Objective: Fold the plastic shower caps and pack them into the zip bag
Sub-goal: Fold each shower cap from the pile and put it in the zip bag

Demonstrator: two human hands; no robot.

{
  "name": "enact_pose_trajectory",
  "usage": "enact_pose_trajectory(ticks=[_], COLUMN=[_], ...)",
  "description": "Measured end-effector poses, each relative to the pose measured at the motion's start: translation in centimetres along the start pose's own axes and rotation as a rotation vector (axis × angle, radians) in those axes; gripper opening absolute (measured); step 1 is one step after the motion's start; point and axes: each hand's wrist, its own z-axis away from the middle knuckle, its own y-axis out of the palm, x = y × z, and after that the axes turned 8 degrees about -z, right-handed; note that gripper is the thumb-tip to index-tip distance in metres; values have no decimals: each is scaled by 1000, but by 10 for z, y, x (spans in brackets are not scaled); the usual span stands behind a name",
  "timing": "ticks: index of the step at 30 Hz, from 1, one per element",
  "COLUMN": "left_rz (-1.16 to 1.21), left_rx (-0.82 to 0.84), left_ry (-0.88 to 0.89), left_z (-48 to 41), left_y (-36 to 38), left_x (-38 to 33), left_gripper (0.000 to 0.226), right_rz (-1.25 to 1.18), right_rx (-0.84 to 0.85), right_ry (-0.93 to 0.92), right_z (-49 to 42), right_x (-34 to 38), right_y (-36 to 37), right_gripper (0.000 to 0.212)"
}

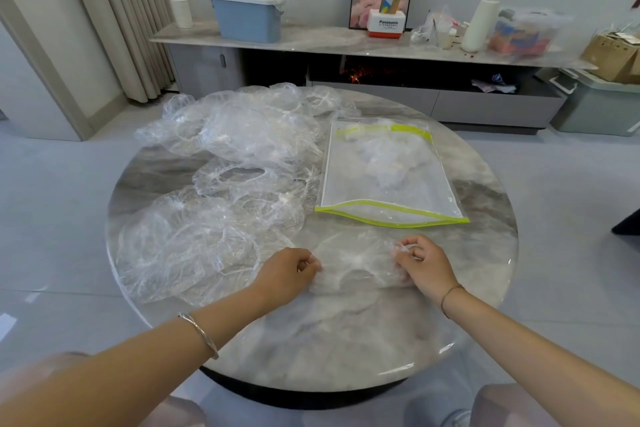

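Observation:
One clear plastic shower cap (353, 263) lies stretched flat on the round marble table (346, 340), near its front. My left hand (287, 270) pinches the cap's left edge and my right hand (422, 263) pinches its right edge. A clear zip bag (388, 177) with lime-green trim lies just beyond the cap, right of centre, with some crumpled clear plastic inside it. A loose heap of several more shower caps (221, 184) covers the left half of the table.
Behind the table runs a long low sideboard (311, 42) holding a blue lidded bin (247, 14), stacked cups, a white roll and boxes. Grey tiled floor (52, 204) surrounds the table. My knees show under its front edge.

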Motion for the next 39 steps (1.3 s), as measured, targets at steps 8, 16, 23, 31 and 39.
enact_pose_trajectory(ticks=[8, 16, 23, 31, 39], left_rz=[-280, -742, -783, -874, -939], left_rx=[-230, 7, 177, 62, 130], left_ry=[104, 527, 371, 430, 443], left_z=[-2, -13, -23, -27, -25], left_y=[-2, 22, 24, -6, -18], left_x=[-9, -15, -2, -19, -13], left_gripper=[26, 78, 74, 100, 82], right_rz=[598, 932, 977, 905, 900], right_rx=[-76, 261, 323, 521, 448], right_ry=[-283, -392, -382, -764, -695], right_z=[3, 8, 9, 31, 17], right_x=[-11, -16, -19, -17, -22], right_y=[2, 18, 21, 20, 21], right_gripper=[16, 62, 66, 65, 48])
